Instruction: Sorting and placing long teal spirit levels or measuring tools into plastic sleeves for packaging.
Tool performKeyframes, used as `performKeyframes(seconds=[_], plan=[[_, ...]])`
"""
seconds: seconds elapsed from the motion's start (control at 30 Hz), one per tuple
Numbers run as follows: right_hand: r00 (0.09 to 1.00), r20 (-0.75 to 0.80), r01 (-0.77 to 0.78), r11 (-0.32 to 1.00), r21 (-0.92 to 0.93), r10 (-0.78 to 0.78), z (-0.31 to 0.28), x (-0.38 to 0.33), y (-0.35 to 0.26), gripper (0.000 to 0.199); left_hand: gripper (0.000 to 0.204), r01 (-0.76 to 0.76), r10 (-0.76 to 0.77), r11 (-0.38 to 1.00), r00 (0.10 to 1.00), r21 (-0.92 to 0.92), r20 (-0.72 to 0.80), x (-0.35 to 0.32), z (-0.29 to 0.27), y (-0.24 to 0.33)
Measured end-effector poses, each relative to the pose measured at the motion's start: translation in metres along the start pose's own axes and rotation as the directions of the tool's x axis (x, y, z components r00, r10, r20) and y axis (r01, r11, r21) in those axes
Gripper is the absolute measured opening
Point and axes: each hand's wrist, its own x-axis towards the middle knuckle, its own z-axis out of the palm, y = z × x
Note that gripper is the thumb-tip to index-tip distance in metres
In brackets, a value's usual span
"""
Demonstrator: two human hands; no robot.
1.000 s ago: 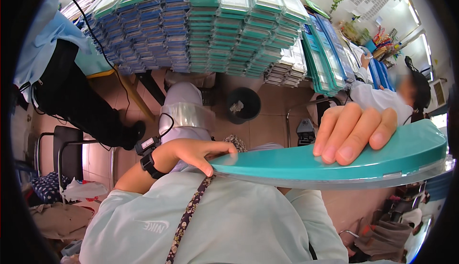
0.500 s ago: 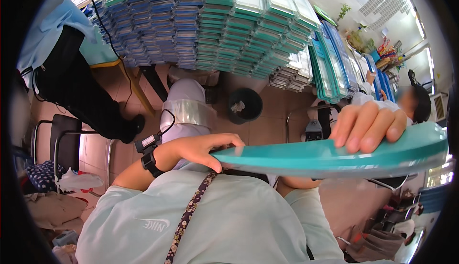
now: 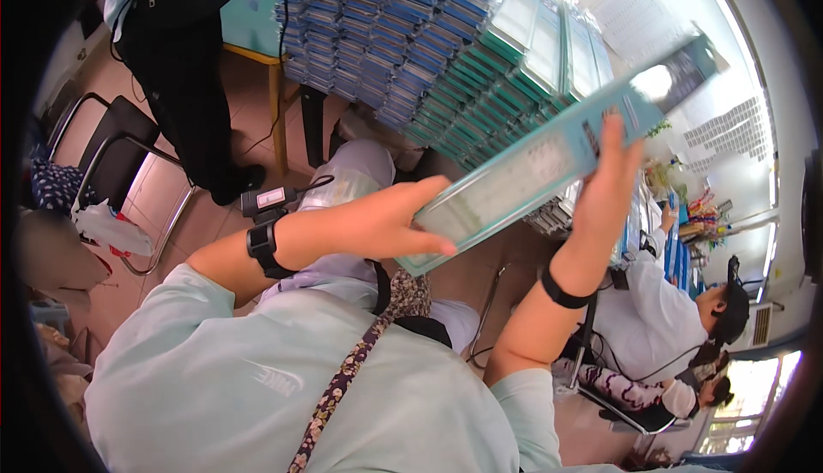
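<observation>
A long, flat teal package (image 3: 514,173) with a clear window and a dark printed end is held slanting up to the right in front of my chest. Its lower left end sits between the thumb and fingers of my left hand (image 3: 399,220), which are closed on it. Farther up, my right hand (image 3: 609,173) grips the near edge, a finger lying over the printed face; that hand is slightly blurred. Beyond it rises a tall stack of similar packages, blue ones (image 3: 369,49) on the left and green ones (image 3: 480,87) on the right.
At the left a person in black trousers (image 3: 184,70) stands by a teal table (image 3: 244,23). A black chair (image 3: 129,139) and a white plastic bag (image 3: 116,229) are nearby. On the right sits a person in white (image 3: 660,306).
The package has swung from nearly level and edge-on to a steep slant, its right end raised and windowed face showing. My right hand has shifted its grip. The whole view has turned.
</observation>
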Motion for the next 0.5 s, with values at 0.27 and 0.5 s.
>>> performKeyframes(seconds=[0.27,0.5], plan=[[0.951,0.275,-0.213,0.945,0.246,0.142,0.026,0.031,0.015,0.062,0.074,-0.393,0.45,0.888,0.848,0.24,-0.279,0.005,-0.016,0.047],[0.935,0.294,-0.266,0.942,0.203,0.2,0.035,0.073,0.026,0.055,0.048,-0.287,0.759,0.09,0.64,0.954,0.121,0.006,-0.015,0.064]])
